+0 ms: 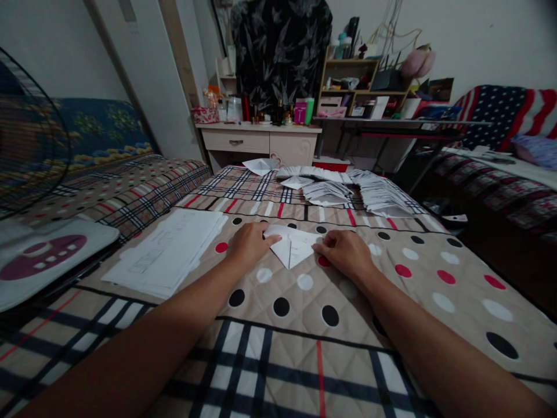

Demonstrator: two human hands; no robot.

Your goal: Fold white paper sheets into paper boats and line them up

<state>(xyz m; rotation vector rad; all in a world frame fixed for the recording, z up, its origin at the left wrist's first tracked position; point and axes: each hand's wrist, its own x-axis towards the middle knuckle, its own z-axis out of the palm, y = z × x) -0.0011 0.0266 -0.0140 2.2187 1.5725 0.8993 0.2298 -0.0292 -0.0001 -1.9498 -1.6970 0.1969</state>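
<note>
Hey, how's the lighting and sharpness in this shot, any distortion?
Head view: dim room light, no glare; the folded paper between the left hand and right hand is sharp; the wide-angle lens bows the edges; the fan guard at left is dark and blurred.

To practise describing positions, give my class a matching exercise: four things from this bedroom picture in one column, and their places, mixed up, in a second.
Things:
1. folded paper
2. stack of flat sheets
3. piles of folded papers
4. fan

Places:
A. far end of the bedcover
B. between the left hand and the right hand
C. left edge of the view
D. just left of the left hand

Pairs: 1-B; 2-D; 3-A; 4-C
</note>
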